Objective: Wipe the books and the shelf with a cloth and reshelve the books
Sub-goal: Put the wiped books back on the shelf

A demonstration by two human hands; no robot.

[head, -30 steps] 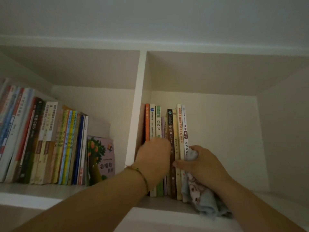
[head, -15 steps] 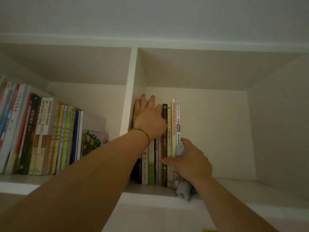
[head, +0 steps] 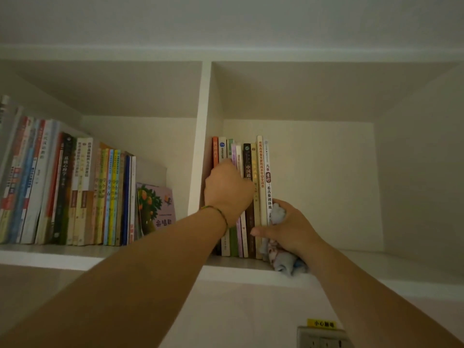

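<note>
Books (head: 251,172) upright in shelf's (head: 251,268) right compartment

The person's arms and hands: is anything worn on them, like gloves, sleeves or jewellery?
Both forearms are bare, with no sleeves or gloves in view. The left hand has a thin braided cord bracelet of green and yellowish thread at the wrist. The right hand shows no rings or bands.

On the dark brown spine (head: 248,172) by my left hand (head: 227,190) I read 中国通. The white spine (head: 269,182) read 儿童舌诊:看舌象调体质. The picture book (head: 157,209) said 会唱歌; the yellow label (head: 322,324) 小心触电.
</note>
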